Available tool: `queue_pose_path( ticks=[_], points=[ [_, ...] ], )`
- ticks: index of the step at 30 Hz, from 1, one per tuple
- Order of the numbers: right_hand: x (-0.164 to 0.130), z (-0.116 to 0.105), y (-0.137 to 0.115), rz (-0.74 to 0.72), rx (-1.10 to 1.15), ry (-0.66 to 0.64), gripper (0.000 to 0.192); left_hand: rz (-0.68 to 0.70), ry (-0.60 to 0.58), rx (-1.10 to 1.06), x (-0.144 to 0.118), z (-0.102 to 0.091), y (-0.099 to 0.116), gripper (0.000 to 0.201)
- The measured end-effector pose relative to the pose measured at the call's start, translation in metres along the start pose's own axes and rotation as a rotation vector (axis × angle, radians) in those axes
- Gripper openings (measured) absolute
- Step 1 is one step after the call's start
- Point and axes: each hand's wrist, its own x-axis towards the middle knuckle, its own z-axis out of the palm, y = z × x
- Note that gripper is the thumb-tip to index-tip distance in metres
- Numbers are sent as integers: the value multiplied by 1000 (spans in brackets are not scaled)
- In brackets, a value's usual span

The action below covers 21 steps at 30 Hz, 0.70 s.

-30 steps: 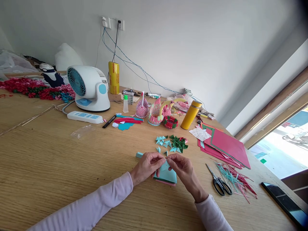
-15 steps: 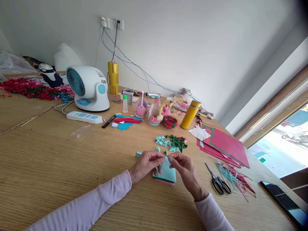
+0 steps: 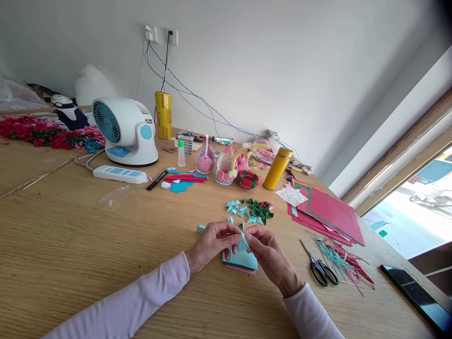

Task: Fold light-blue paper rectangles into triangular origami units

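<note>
No legible text or labels anywhere.

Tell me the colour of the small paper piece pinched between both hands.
Light blue paper piece, seen in the head view.

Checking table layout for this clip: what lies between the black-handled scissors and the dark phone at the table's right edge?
In the head view, a loose heap of thin red and teal paper strips lies between the black-handled scissors and the dark phone; beyond it, bare wooden table.

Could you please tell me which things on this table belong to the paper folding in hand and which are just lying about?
In use: left hand, right hand, small blue paper piece, blue paper stack, folded triangles.
Lying about: fan, power strip, yellow flask, scissors, phone.
</note>
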Motion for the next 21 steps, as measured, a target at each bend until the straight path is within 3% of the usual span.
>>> queue_pose_path(
  ticks=[13,21],
  points=[
    [-1,17,1,80,221,-53,17,-46,33,-199,-1,3,1,34],
    [-2,26,8,-21,52,73,29,-58,157,-261,0,5,2,35]
  ],
)
